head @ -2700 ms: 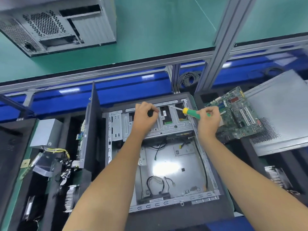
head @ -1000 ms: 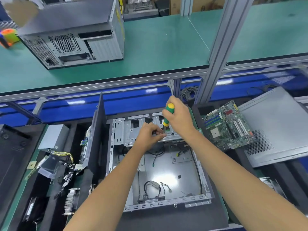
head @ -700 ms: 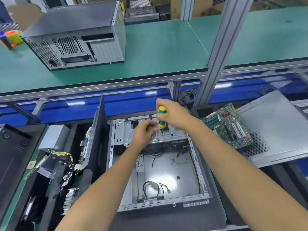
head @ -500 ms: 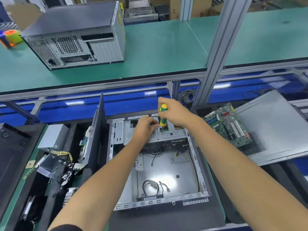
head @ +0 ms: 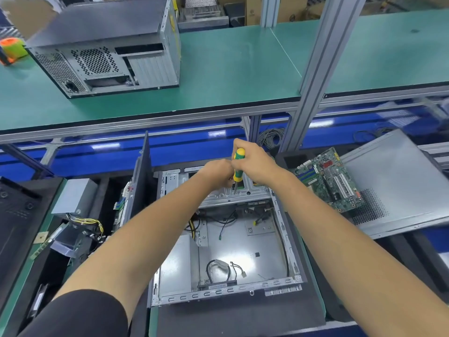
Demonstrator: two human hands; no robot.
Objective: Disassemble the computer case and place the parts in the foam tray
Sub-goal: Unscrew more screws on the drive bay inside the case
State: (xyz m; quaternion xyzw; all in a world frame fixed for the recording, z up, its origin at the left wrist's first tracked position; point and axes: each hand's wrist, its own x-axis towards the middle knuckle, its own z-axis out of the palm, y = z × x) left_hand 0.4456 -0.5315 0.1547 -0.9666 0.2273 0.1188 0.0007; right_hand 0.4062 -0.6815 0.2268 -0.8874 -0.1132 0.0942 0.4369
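A second closed computer tower (head: 109,49) is sitting on the green bench (head: 230,69), an orange-green tape roll (head: 12,48) lying at its left edge.

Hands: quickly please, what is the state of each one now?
Left hand: fingers curled at the case bracket; grip cannot be told.
Right hand: holding the screwdriver.

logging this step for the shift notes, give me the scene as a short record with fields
work piece: open grey metal computer case lying in the black foam tray
tool: yellow and green handled screwdriver, upright, tip down on the case's metal drive bracket
right hand: grips the screwdriver handle
left hand: at the screwdriver shaft, fingers curled; exact hold hidden
already out: green motherboard right of the case, leaning on a grey side panel
behind: second grey computer case on the green bench
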